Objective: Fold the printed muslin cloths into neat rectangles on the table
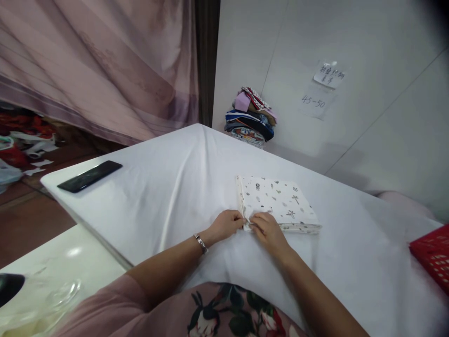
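A folded white cloth (271,199) with small plant and palm prints lies flat on the white-covered table, in several layers. At its near left corner, my left hand (228,223) is closed, fingertips pinching the edge of the fabric. Just beside it, my right hand (268,229) also pinches the cloth at that same corner, its fingers bent over the near edge. Both sets of fingertips almost meet. What exactly lies between them is too small to make out beyond a bit of white fabric.
A black phone-like slab (90,176) rests at the table's left end. Behind the far edge rises a stack of folded clothes (250,117) against the wall. A red plastic basket (433,255) stands at the right. The white table (150,187) has a lower pale surface (70,255) at its left.
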`<state>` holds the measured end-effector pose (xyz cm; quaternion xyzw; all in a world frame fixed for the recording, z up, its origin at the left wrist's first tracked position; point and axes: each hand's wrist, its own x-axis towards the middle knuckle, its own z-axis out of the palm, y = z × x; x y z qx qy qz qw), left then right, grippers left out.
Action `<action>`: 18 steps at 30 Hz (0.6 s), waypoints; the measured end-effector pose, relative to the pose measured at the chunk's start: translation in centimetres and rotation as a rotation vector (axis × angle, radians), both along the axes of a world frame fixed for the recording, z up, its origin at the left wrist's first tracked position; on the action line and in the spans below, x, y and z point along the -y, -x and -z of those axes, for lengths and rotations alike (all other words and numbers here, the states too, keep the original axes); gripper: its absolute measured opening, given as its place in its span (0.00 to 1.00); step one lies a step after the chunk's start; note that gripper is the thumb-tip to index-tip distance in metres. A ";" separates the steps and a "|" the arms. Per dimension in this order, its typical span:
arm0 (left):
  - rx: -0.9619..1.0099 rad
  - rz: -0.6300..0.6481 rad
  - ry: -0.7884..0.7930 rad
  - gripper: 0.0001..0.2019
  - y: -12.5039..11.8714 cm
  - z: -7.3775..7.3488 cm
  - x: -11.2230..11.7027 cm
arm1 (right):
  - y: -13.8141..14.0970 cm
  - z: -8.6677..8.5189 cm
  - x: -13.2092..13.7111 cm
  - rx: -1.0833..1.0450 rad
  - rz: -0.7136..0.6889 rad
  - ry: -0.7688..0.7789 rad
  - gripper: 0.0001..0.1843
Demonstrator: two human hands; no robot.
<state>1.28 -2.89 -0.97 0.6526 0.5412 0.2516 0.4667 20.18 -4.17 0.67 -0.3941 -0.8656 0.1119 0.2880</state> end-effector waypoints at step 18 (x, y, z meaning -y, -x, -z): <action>0.005 0.081 -0.014 0.09 0.4 -1.3 0.2 | -0.6 -0.1 -0.7 0.046 -0.017 0.124 0.11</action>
